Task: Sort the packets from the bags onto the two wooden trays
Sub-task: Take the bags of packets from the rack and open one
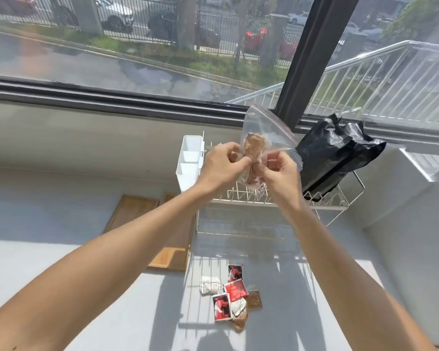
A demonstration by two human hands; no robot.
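I hold a clear zip bag (269, 127) with a red seal up in front of the window, its opening turned downward. My left hand (222, 165) and my right hand (276, 171) both pinch its lower edge. Brown packets (254, 148) show inside the bag. Below on the white counter lies a loose pile of packets (230, 297): red ones, white ones and brown ones. Two wooden trays lie side by side at the left, one (134, 211) farther left, the other (174, 257) partly hidden by my left forearm.
A white wire dish rack (276, 201) stands behind the pile, with a white plastic caddy (189, 163) on its left end and a black plastic bag (335, 153) on its right end. The window sill runs along the back; a white wall rises at right.
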